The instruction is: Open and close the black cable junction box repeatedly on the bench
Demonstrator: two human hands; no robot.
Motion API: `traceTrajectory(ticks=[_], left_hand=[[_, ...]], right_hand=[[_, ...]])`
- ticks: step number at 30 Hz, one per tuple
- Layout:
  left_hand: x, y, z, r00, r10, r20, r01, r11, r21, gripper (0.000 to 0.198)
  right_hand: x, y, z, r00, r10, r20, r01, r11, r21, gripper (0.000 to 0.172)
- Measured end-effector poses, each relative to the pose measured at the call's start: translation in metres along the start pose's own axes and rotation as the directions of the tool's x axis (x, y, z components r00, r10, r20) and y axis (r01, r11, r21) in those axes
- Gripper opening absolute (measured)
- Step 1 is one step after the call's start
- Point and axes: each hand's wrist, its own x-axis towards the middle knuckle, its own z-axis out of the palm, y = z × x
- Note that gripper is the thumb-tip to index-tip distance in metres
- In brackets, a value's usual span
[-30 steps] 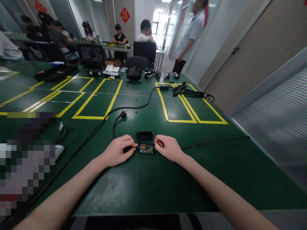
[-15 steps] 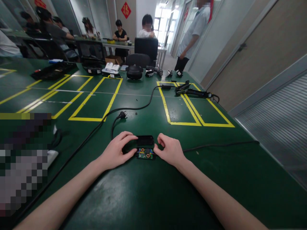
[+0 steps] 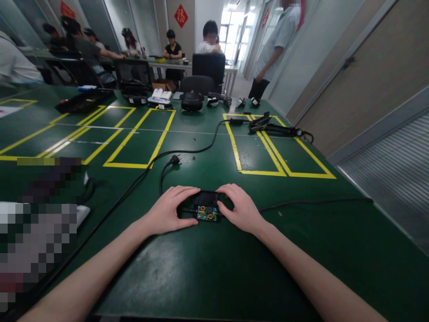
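Observation:
A small black plastic cover (image 3: 206,197), hollow side towards me, stands between my hands just behind an opened casing with a circuit board (image 3: 207,213). Two copper-coloured coils show on the board. My left hand (image 3: 167,209) has its fingertips on the cover's upper left corner, its thumb low beside the board's left end. At the cover's right edge, my right hand (image 3: 240,206) grips with bent fingers and thumb. A short black lead with a plug (image 3: 174,159) lies behind my left hand, and a black cord (image 3: 315,201) runs off to the right.
A long black cable (image 3: 130,187) crosses the green table on the left, near a blurred-out object (image 3: 36,250). Yellow tape frames mark the far half. A black folded device (image 3: 278,129) lies far right, a black tray (image 3: 85,99) far left. Several people sit or stand beyond.
My right hand's fingers have reached the cover's upper right edge, and my left fingers have moved onto its upper left corner. The cover now sits closer over the board. The view has shifted slightly.

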Motion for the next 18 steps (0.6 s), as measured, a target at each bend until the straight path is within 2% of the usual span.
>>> traceTrajectory(ticks=[7, 11, 14, 18], left_hand=[[-0.0024, 0.0041, 0.0014, 0.999, 0.030, -0.021, -0.033, 0.991, -0.126, 0.076], [-0.0022, 0.0047, 0.0026, 0.998, 0.044, -0.042, -0.050, 0.987, -0.152, 0.075], [-0.0024, 0.0056, 0.0028, 0.997, 0.056, -0.055, -0.063, 0.987, -0.147, 0.074], [-0.0031, 0.0079, 0.0028, 0.996, 0.055, -0.065, -0.063, 0.989, -0.133, 0.073]], right_hand=[[-0.0022, -0.0007, -0.0037, 0.997, 0.069, -0.031, -0.053, 0.932, 0.359, 0.012], [-0.0017, -0.0010, -0.0044, 0.995, 0.066, -0.077, -0.027, 0.907, 0.421, 0.022], [-0.0012, -0.0013, -0.0042, 0.995, 0.028, -0.091, 0.015, 0.898, 0.440, 0.019], [-0.0017, -0.0018, -0.0037, 0.996, 0.032, -0.079, 0.008, 0.889, 0.458, 0.018]])
